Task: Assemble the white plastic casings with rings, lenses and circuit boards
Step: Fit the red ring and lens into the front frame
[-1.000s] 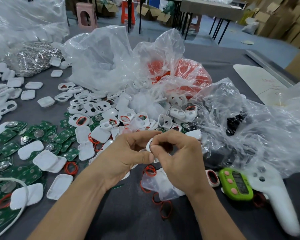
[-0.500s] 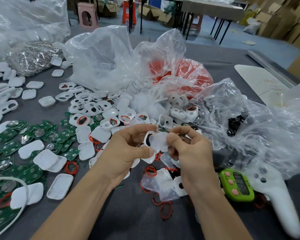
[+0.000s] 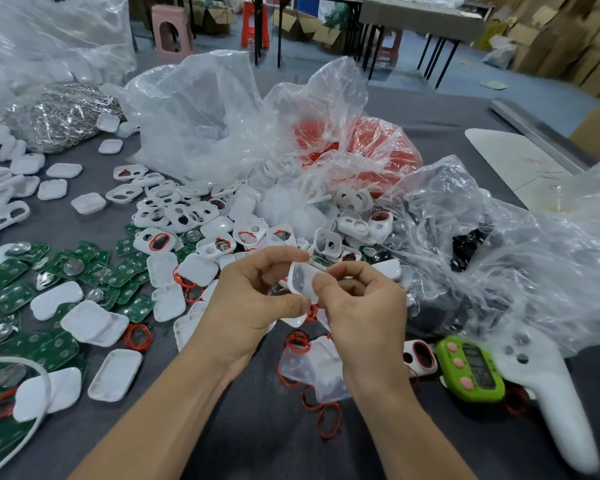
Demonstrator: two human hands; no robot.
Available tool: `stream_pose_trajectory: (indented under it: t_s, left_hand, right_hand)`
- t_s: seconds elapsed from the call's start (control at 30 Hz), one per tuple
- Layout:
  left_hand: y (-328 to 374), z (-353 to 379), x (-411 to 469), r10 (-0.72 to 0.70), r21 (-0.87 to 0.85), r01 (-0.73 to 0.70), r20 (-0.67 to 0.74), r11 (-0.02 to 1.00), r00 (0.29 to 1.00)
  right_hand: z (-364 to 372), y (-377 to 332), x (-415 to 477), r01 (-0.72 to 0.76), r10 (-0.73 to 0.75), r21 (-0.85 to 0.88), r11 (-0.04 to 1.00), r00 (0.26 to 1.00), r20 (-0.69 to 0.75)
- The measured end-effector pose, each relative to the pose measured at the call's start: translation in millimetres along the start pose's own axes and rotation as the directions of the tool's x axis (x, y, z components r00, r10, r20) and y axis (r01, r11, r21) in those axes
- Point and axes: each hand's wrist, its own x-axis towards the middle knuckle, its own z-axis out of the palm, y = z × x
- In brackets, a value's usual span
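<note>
Surroundings: a grey table [image 3: 257, 427] is covered with loose parts. Green circuit boards [image 3: 11, 275] are scattered at the left, mixed with white lids [image 3: 94, 322] and red rings [image 3: 137, 336]. A heap of windowed shells [image 3: 194, 216] lies just beyond the hands. Behind it a clear bag [image 3: 205, 119] is slumped open, with a red-filled bag [image 3: 371, 147] beside it. A crumpled bag [image 3: 534, 258] takes up the right side. A green timer [image 3: 470, 370] and a white controller [image 3: 548, 396] are set near the right forearm. A small clear pouch [image 3: 309, 367] lies under the right wrist and is partly hidden by it.

Task item: one white casing [image 3: 302, 282] is held above the table, between both hands, near the centre of the view. The left hand [image 3: 253, 299] is curled round it, index finger on top and thumb beneath. The right hand [image 3: 364, 313] pinches its right edge with thumb and forefinger; anything else inside that hand is not resolved.

Appearance: a small rounded-rectangular shell, white and slightly translucent, with a darker hollow visible inside the rim. Much of its right and lower part is covered by fingers.

Orientation: the long axis runs roughly upright, its top leaning left. The hollow side appears turned toward the camera.
</note>
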Motion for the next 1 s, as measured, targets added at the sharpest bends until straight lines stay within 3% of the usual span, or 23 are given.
stream_pose_trajectory:
  t_s: [0.1, 0.23, 0.4, 0.57, 0.7, 0.87, 1.0]
  left_hand:
    - [2, -3, 1, -0.012, -0.032, 0.014, 0.035, 0.999, 0.999]
    - [3, -4, 1, -0.035, -0.094, 0.042, 0.075, 0.995, 0.997]
    - [4, -4, 2, -0.075, -0.187, 0.092, 0.096, 0.978, 0.993]
    - [5, -5, 2, -0.102, -0.162, 0.114, 0.077, 0.98, 0.992]
    - [3, -1, 0, -0.091, -0.007, 0.091, -0.008, 0.996, 0.996]
    - [2, 8, -6, -0.031, 0.217, 0.06, -0.136, 0.974, 0.99]
    - [-1, 9, -6, 0.032, 0.347, 0.05, -0.226, 0.936, 0.973]
  right_hand:
    - [-4, -3, 3, 0.001, 0.005, -0.063, 0.998, 0.996, 0.094]
    - [-13, -9, 12, -0.13, 0.121, 0.045, 0.991, 0.979, 0.163]
    - [-23, -11, 18, -0.131, 0.117, 0.063, 0.989, 0.974, 0.196]
    - [-24, -14, 18, -0.137, 0.106, 0.051, 0.989, 0.914, 0.391]
    - [-18, -9, 15, -0.152, 0.146, -0.003, 0.988, 0.942, 0.301]
    - [-11, -5, 8, -0.058, 0.074, -0.13, 0.99, 0.99, 0.121]
    - [-9, -5, 4, 0.069, -0.032, -0.267, 0.961, 0.99, 0.14]
